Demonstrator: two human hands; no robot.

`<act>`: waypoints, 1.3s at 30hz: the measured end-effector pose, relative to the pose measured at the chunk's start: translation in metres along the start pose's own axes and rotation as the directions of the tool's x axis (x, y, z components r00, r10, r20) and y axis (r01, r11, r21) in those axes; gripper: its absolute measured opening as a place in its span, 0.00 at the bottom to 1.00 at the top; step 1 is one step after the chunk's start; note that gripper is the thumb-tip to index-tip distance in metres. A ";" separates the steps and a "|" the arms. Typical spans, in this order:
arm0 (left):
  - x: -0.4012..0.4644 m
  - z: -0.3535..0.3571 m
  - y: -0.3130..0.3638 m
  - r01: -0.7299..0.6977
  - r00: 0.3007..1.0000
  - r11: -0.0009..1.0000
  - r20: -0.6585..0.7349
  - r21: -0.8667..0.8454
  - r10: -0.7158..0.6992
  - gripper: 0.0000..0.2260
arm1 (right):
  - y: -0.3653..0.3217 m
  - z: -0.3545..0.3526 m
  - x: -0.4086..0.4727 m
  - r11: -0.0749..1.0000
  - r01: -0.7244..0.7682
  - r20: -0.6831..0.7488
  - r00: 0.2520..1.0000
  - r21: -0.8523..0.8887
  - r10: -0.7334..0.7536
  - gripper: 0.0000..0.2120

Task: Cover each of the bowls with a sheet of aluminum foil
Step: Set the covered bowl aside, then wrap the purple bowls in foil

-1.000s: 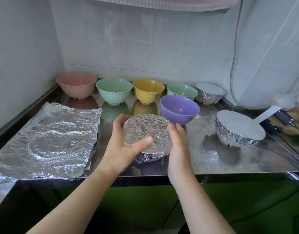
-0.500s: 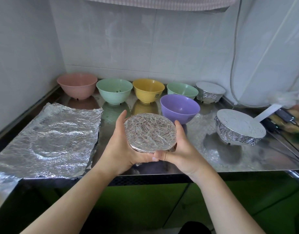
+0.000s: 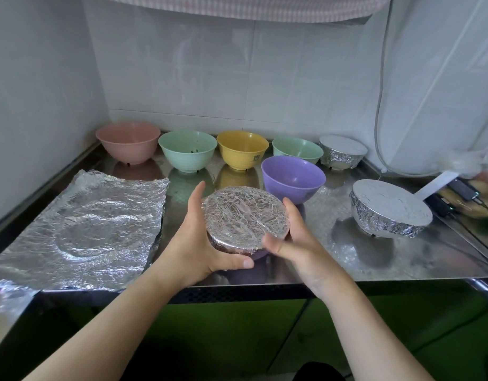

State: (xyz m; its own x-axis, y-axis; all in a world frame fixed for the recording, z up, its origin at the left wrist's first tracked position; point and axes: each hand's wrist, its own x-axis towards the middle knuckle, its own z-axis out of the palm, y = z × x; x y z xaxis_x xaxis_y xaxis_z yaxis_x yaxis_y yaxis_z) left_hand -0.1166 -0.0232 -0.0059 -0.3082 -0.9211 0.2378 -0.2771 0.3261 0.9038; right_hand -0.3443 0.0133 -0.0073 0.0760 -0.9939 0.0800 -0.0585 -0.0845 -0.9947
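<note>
Since half a second ago the right hand (image 3: 297, 240) has slid round the near side of the foil-covered bowl (image 3: 245, 218), its thumb now lying against the front rim, while the left hand (image 3: 201, 243) has kept its place. Both sets of fingers curl round that bowl: the left thumb (image 3: 237, 262) hooks under its near edge with the other left fingers up along the left wall, and the right fingers (image 3: 291, 209) wrap the right wall. A sliver of purple shows beneath the crinkled foil. The bowl is held at the front middle of the steel counter (image 3: 333, 259); whether its base touches the counter cannot be told.

Just behind it stands an uncovered purple bowl (image 3: 292, 178). Along the back wall, left to right, stand a pink bowl (image 3: 128, 141), a green bowl (image 3: 187, 149), a yellow bowl (image 3: 242, 148), a second green bowl (image 3: 297, 149) and a small foil-wrapped bowl (image 3: 341, 151). A larger foil-wrapped bowl (image 3: 388, 213) sits to the right. A loose foil sheet (image 3: 83, 229) lies flat on the left, bearing a round imprint.
</note>
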 end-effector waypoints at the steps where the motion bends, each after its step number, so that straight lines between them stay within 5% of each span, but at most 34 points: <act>1: 0.000 -0.001 0.001 0.010 1.000 1.000 0.001 -0.002 -0.010 0.74 | -0.003 0.001 0.002 0.995 -0.015 -0.035 0.999 0.097 0.019 0.60; 5: 0.000 0.005 0.003 0.061 0.998 0.998 -0.032 0.032 -0.060 0.73 | -0.003 0.011 0.020 0.969 -0.020 -0.207 0.976 0.247 0.073 0.36; 12: -0.004 0.011 -0.003 0.046 0.997 0.993 -0.064 0.110 -0.039 0.65 | 0.001 0.033 0.028 0.982 -0.024 -0.445 0.889 0.188 0.107 0.18; 16: -0.002 0.000 -0.002 0.062 0.998 0.986 0.001 0.153 -0.063 0.67 | -0.006 0.028 0.038 0.931 0.043 -0.505 0.849 0.361 0.156 0.25; 19: -0.002 0.000 -0.001 0.081 0.997 0.973 -0.001 0.216 -0.082 0.60 | -0.012 0.031 0.046 0.887 0.062 -0.548 0.805 0.458 0.227 0.30; 24: -0.001 0.007 0.001 0.122 0.992 0.947 -0.053 0.298 -0.111 0.50 | -0.008 0.034 0.053 0.882 0.108 -0.597 0.773 0.459 0.216 0.27; 32: 0.000 0.003 0.003 0.130 0.991 0.950 -0.020 0.283 -0.130 0.51 | -0.011 0.032 0.050 0.893 0.091 -0.555 0.810 0.441 0.192 0.34; 35: -0.007 0.001 0.005 0.088 0.996 0.958 -0.026 0.273 -0.084 0.55 | -0.020 0.023 0.045 0.923 0.030 -0.513 0.838 0.384 0.186 0.16; 39: -0.021 0.010 0.006 0.066 0.993 0.951 -0.111 0.303 -0.034 0.46 | -0.017 0.023 0.051 0.948 -0.009 -0.528 0.829 0.317 0.184 0.16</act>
State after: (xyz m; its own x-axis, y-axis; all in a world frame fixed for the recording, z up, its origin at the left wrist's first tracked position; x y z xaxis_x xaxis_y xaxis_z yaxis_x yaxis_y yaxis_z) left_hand -0.1213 -0.0001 -0.0091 -0.1961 -0.9494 0.2451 -0.5596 0.3136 0.7671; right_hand -0.3161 -0.0340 0.0119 -0.4737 -0.8768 -0.0831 0.2590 -0.0484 -0.9647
